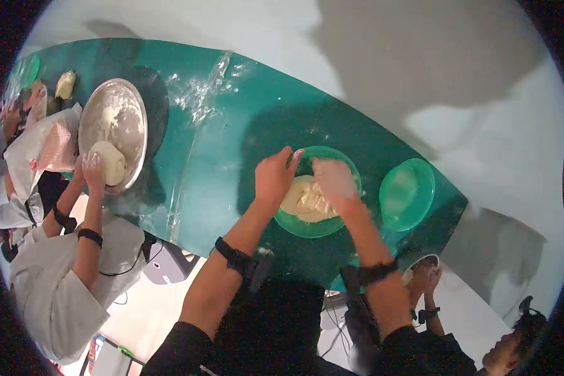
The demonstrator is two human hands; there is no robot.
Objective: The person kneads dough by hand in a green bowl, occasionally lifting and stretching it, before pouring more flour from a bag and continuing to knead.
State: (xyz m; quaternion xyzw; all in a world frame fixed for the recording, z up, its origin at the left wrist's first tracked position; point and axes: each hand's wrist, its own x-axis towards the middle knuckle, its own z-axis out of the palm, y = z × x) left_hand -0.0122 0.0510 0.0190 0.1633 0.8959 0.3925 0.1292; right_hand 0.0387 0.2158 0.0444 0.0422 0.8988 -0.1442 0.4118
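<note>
A lump of pale yellow dough (306, 207) lies in a green bowl (316, 232) on the table in front of me. At the bowl's left side, my left hand (274, 180) is closed on the rim, with a floury fingertip pointing inward. My right hand (335, 182) is inside the bowl, its fingers curled down onto the dough. Motion blurs this hand a little, and its fingertips are partly hidden. Both my wrists wear black bands.
Right of my bowl stands another green bowl (407, 195). Flour marks the green table (213, 156). On the left, a co-worker's hands (94, 169) press dough (109, 161) in a metal bowl (143, 135). Another person (514, 341) works at lower right.
</note>
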